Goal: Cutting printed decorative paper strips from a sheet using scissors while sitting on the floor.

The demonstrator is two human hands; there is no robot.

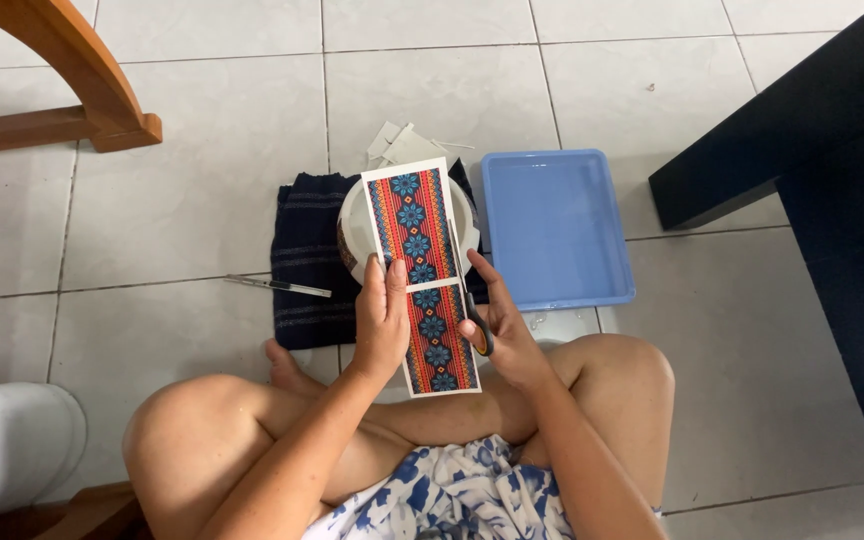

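Note:
My left hand [382,320] grips the left edge of a long paper strip [419,240] printed with blue flowers on red and orange stripes. My right hand [497,320] holds scissors [464,290] whose blades run up along the strip's right edge. The strip hangs over a white round container [352,235] standing on a dark folded cloth [307,260]. White paper scraps [397,145] lie just beyond the cloth.
A blue plastic tray [557,225] sits on the tiled floor to the right. A pen [277,286] lies left of the cloth. A wooden chair leg [82,90] is at top left, dark furniture [832,150] at right. My crossed bare legs [252,430] fill the foreground.

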